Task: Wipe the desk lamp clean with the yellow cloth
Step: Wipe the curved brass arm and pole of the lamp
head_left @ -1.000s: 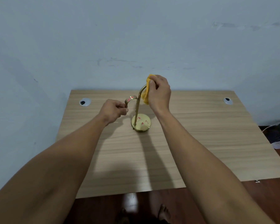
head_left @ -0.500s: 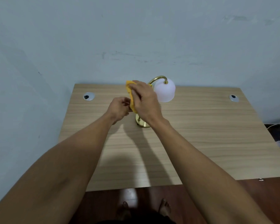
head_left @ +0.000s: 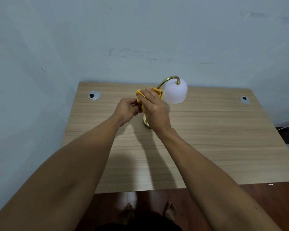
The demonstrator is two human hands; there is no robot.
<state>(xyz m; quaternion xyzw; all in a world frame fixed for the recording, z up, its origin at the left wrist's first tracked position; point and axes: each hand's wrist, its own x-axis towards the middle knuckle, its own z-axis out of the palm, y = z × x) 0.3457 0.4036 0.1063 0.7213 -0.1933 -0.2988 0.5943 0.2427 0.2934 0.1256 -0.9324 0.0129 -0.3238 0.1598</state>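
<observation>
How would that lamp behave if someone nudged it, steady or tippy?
Probably tippy: the lamp's white shade hangs off a curved neck, well to the side of its small round base. The shade looks breakable, possibly glass. Both hands seem to steady it.

A second ago the brass gooseneck desk lamp (head_left: 169, 80) showed only its arched neck, its open end turned toward the left of the frame; now its frosted white bell shade (head_left: 175, 91) hangs in view right of centre. The right hand (head_left: 154, 109), then high on the arch with the crumpled yellow cloth (head_left: 141, 95), has dropped lower and leftward, covering the stem and most of the round brass base (head_left: 145, 121). The left hand (head_left: 127, 110), formerly apart and pinching the neck's end, now touches the cloth's left edge.
</observation>
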